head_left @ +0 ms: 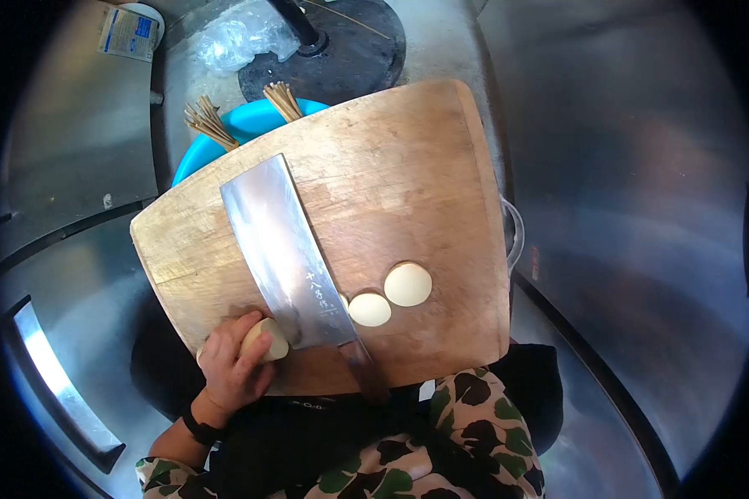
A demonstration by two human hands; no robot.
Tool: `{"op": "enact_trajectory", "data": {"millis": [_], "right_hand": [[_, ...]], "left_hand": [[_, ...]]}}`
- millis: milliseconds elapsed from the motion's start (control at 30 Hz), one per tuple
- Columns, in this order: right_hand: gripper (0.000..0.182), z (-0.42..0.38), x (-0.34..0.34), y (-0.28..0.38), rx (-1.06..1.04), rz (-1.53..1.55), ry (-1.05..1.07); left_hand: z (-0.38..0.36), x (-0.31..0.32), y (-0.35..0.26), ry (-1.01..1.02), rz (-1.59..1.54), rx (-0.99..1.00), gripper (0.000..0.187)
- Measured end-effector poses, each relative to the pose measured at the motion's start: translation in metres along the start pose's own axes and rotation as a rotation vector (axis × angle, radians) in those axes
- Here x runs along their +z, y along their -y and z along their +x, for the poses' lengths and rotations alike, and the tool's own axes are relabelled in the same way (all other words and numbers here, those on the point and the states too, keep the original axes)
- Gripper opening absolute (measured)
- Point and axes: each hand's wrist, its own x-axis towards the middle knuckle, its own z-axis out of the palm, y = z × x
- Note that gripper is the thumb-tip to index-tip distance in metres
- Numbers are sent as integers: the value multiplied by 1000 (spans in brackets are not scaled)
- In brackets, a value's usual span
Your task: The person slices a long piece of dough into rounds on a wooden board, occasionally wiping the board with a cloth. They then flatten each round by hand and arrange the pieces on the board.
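My left hand (231,356) is closed around a pale peeled potato (266,340) at the near left of the wooden cutting board (408,175). The potato's flat cut face points right, towards the blade. A broad cleaver (279,249) lies flat on the board, its wooden handle (363,371) reaching over the near edge. Right of the blade are two round potato slices (409,284), and a sliver of another shows at the blade's edge. My right hand is out of sight; only the camouflage sleeve (483,412) on that side shows.
Behind the board sits a blue basin (254,121), with bundles of thin sticks (210,125) at its rim. A dark round base with a pole (341,50) and clear plastic bags (245,37) are farther back. Metal panels (624,208) flank both sides.
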Motion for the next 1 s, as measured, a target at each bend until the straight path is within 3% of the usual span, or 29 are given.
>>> {"op": "enact_trajectory", "data": {"millis": [733, 1000], "right_hand": [[38, 0, -2, -1, -52, -40, 23], [38, 4, -8, 28, -289, -286, 80]], "left_hand": [[3, -1, -6, -37, 47, -12, 66], [-7, 3, -7, -113, 95, 22, 72]]}}
